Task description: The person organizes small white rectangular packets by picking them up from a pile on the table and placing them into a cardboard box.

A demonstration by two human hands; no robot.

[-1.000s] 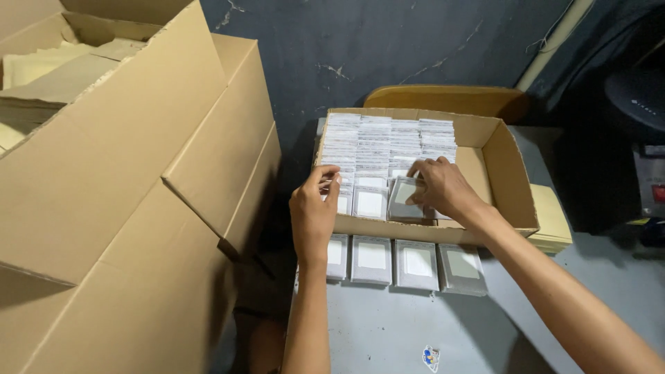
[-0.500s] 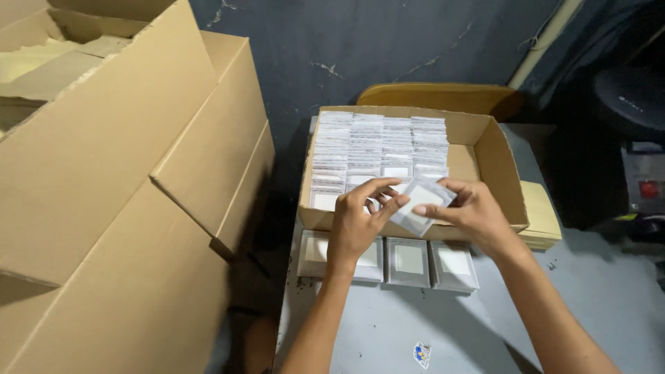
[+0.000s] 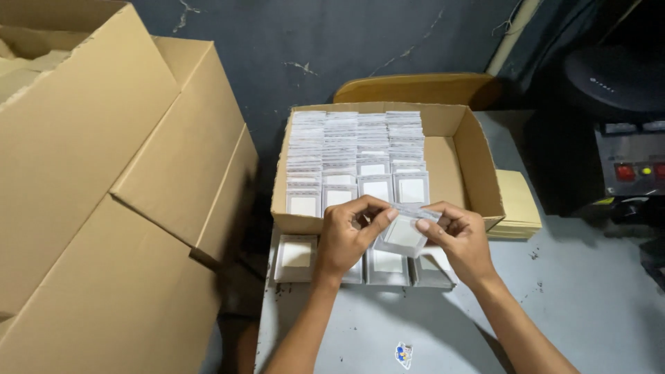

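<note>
Brown corrugated cardboard fills the left side, where large cartons (image 3: 104, 173) stand stacked and leaning, their flaps open. Just right of them, on the grey table (image 3: 589, 305), sits an open cardboard box (image 3: 471, 152) packed with rows of small clear packets (image 3: 357, 149), each showing a white square; its right part is bare. In front of the box, the left hand (image 3: 346, 239) is curled narrow, thumb and forefinger pinched on the upper left edge of a clear plastic packet (image 3: 403, 234) with a white square inside. The packet is held tilted above the table, just before the box's front wall. The right hand (image 3: 460, 239) pinches the packet's upper right corner, its other fingers folded. Beneath both hands a row of grey-framed white squares (image 3: 296, 255) lies flat on the table, partly hidden by the wrists. Right of the box lies a stack of yellowish sheets (image 3: 519, 204), and further right stands a dark machine (image 3: 627, 159) with coloured buttons.
</note>
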